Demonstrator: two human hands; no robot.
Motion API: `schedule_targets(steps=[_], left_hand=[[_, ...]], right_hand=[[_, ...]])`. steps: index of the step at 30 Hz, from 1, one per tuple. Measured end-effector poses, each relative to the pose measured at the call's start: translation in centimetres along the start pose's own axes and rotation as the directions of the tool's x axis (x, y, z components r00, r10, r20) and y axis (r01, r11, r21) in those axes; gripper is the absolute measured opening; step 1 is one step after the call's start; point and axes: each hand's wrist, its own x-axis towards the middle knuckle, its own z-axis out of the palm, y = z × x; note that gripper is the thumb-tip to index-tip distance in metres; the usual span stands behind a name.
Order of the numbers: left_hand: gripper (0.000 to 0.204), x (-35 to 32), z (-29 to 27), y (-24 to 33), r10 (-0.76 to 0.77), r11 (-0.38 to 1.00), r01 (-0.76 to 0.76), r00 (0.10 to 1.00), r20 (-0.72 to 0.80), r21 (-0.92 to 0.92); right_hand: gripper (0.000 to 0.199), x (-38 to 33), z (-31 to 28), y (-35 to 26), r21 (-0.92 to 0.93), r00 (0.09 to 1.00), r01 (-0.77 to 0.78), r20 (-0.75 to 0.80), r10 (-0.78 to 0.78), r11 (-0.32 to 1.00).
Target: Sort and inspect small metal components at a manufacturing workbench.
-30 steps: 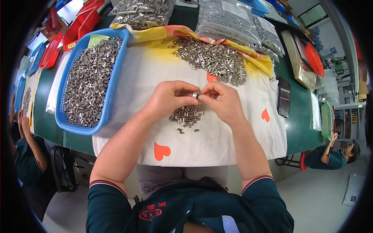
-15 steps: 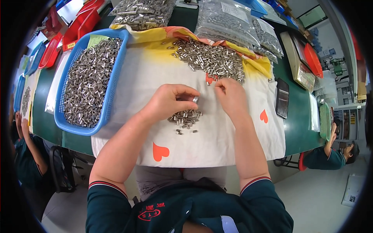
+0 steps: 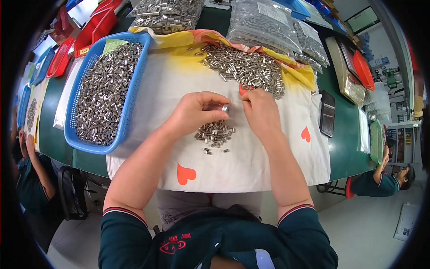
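My left hand [image 3: 197, 111] is pinched closed on a small shiny metal sleeve [image 3: 225, 108], held between thumb and fingers. Below it, a small heap of metal sleeves [image 3: 216, 133] lies on the white cloth [image 3: 242, 166]. My right hand [image 3: 260, 110] is closed just to the right, its fingertips turned toward the left hand and a short gap away. Whatever those fingertips hold, if anything, is hidden. A larger spread of metal sleeves [image 3: 244, 67] covers the cloth beyond both hands.
At left stands a blue basket [image 3: 145, 58] full of metal sleeves. Clear bags of parts [image 3: 264, 27] sit at the back. A dark phone-like slab [image 3: 327, 114] lies on the green table at right. People sit at both sides.
My right hand has shifted a little left, toward the sleeve in my left hand. My left hand keeps its pinch, nearly in place.
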Motion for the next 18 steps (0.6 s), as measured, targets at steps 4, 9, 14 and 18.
schedule_targets(steps=[4, 9, 14, 18], left_hand=[[0.030, 0.1, -0.1, 0.1, 0.013, 1.000, -0.013, 1.000, -0.024, -0.017], [0.029, 0.0, -0.1, 0.1, 0.037, 0.999, -0.039, 0.998, -0.049, -0.028], [0.029, 0.1, -0.1, -0.3, 0.046, 0.997, -0.049, 0.997, -0.057, -0.052], [0.030, -0.1, -0.2, -0.2, 0.039, 0.996, -0.043, 0.997, -0.059, -0.080]], right_hand=[[0.007, -0.6, -1.8, -2.0, 0.562, 0.962, -0.268, 0.201, 0.184, 0.782], [0.008, -0.8, -1.8, -2.5, 0.685, 0.980, -0.179, 0.185, 0.069, 0.706], [0.007, -1.2, -1.4, -3.7, 0.486, 0.999, -0.005, -0.032, 0.024, 0.874], [0.007, -1.1, -1.5, -3.3, 0.502, 0.999, 0.021, -0.037, -0.003, 0.864]])
